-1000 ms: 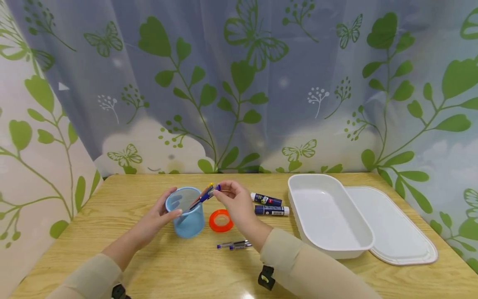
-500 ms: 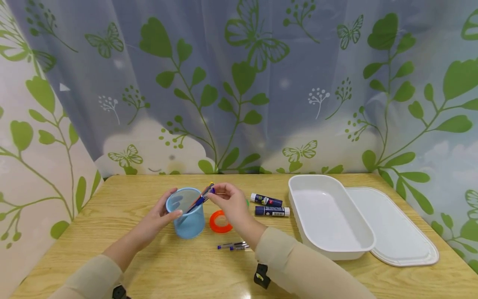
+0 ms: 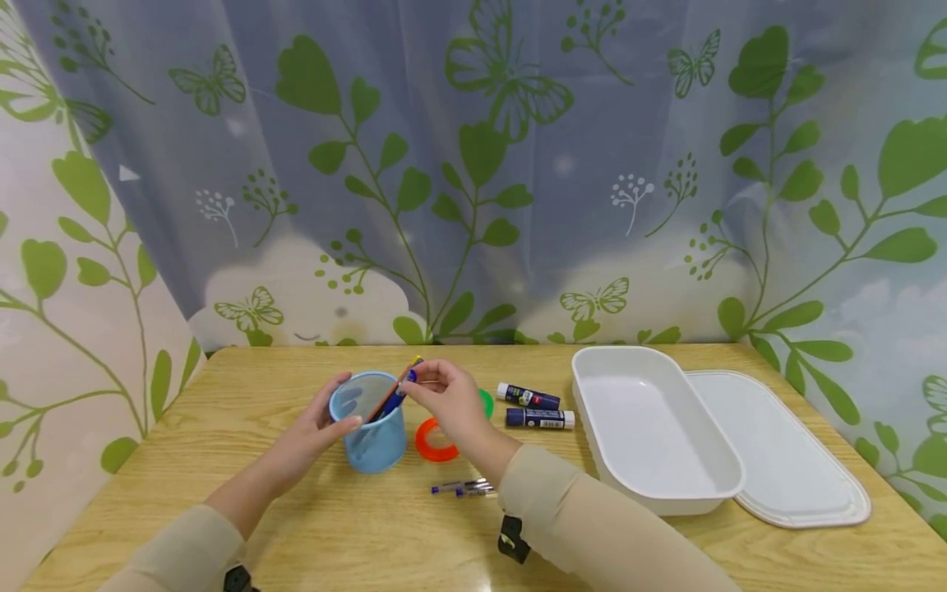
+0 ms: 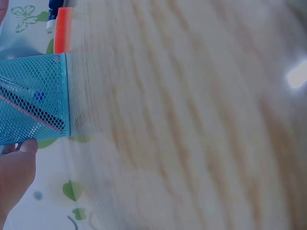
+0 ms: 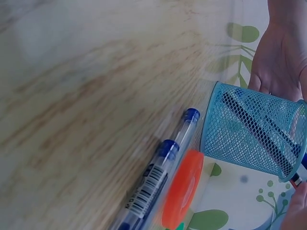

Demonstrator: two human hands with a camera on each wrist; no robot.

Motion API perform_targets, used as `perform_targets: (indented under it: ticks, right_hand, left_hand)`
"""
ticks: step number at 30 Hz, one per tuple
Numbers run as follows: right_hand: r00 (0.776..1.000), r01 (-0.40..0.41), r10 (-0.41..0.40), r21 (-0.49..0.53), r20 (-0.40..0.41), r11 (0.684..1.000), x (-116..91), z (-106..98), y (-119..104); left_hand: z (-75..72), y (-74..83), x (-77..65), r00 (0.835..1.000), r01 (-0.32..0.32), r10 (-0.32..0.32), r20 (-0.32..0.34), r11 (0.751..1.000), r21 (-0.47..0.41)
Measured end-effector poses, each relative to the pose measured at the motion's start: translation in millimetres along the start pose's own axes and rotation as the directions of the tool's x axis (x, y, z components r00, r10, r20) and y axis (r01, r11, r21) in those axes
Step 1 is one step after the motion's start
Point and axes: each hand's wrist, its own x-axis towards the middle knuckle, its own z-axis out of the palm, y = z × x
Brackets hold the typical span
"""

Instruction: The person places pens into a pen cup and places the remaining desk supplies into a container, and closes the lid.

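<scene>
My left hand (image 3: 307,436) grips the light blue mesh pen cup (image 3: 376,448) near its rim, thumb toward the front. The cup stands on the table, and dark pens show through its mesh (image 5: 252,129) in the right wrist view. At the cup's right rim, my right hand (image 3: 453,404) pinches the upper end of a blue pen (image 3: 396,400), whose lower part is inside the cup. Beside that pen leans an orange-red pencil-like stick (image 3: 386,400) with a yellow tip near it. The right fingertips are mostly out of the right wrist view.
An orange tape roll (image 3: 436,450) and a partly hidden green ring (image 3: 486,402) lie near the right hand. Clear blue-capped pens (image 3: 464,487) lie in front. Two dark blue glue sticks (image 3: 540,418) sit beside a white bin (image 3: 654,498), with its flat white lid (image 3: 806,477) to the right.
My right hand has moved left and slightly down toward the cup, with the blue pen sinking deeper into it. The green ring has come into view. The left hand and cup stay put.
</scene>
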Motion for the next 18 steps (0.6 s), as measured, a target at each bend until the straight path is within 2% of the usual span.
perform_targets:
  ticks: [6, 12, 18]
  right_hand:
    - [1.0, -0.022, 0.021, -0.01, -0.015, 1.0, -4.6, 2.3, -7.4]
    - [0.999, -0.028, 0.029, 0.02, -0.029, 0.999, -4.1, 6.2, -4.2]
    - [0.997, -0.063, 0.063, -0.004, -0.038, 0.998, -2.4, 9.3, 1.7]
  left_hand:
    - [0.9, 0.5, -0.4, 1.0, -0.002, 0.002, -0.005, 1.0, -0.002]
    - [1.5, 0.4, -0.8, 1.0, -0.011, 0.012, -0.02, 1.0, 0.008]
    - [2.2, 1.7, -0.3, 1.0, -0.008, 0.009, -0.019, 1.0, 0.014]
